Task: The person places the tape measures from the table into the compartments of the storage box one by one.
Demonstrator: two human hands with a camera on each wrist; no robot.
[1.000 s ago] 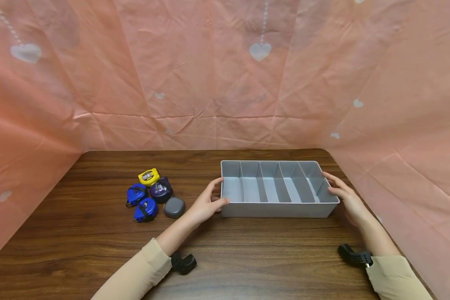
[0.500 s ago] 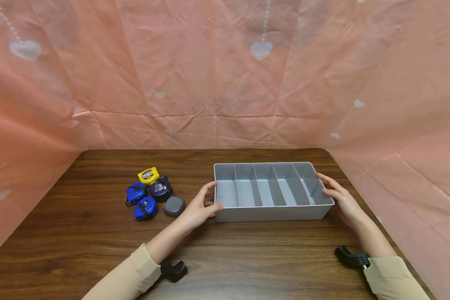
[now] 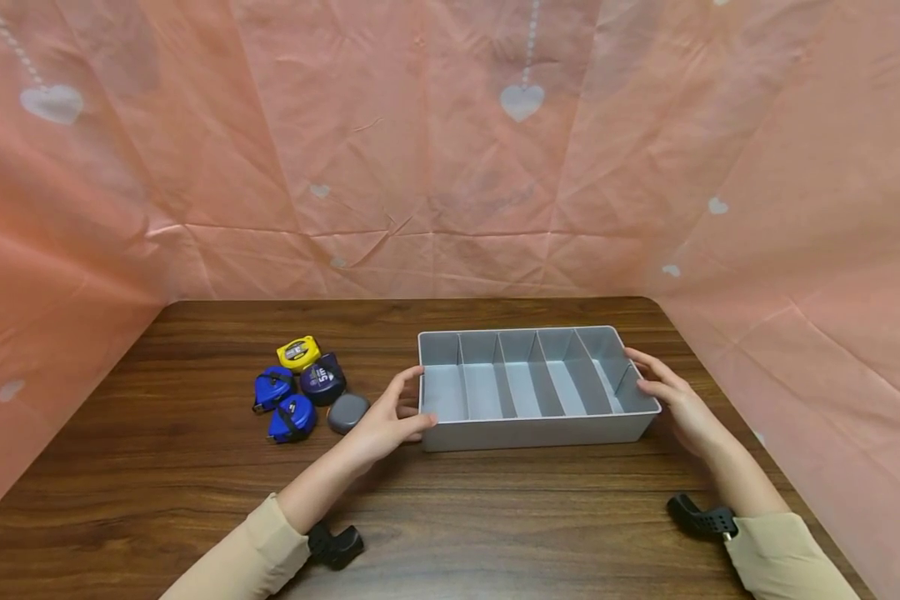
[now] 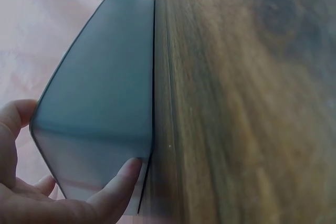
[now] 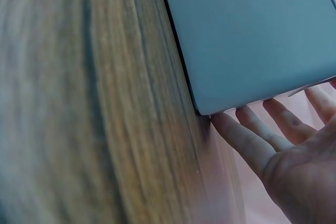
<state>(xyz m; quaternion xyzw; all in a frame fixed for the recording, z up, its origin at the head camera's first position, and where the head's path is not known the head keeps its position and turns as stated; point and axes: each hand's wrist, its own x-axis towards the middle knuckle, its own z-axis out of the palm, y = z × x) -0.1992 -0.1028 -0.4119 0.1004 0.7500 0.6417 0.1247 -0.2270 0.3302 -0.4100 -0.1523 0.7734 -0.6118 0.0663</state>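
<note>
A long grey divided organizer box [image 3: 540, 432] stands on the wooden table, its compartments bare inside. At its left end my left hand [image 3: 386, 421] holds it, thumb at the front corner of the rim. In the left wrist view, fingers [image 4: 123, 182] lie against the end wall. My right hand [image 3: 682, 408] holds the opposite end, thumb at the rim. Its spread fingertips [image 5: 216, 121] press the outer wall low down in the right wrist view.
Left of the box lies a cluster of tape measures: a yellow one [image 3: 298, 354], a dark purple one [image 3: 322, 382], two blue ones [image 3: 273, 387] and a rounded grey one [image 3: 348, 413] close to my left hand. Pink cloth [image 3: 435, 167] surrounds the table.
Both hands have moved the box to the left and slightly toward me, with its left end turned a little nearer. The tape measures have stayed where they were.
</note>
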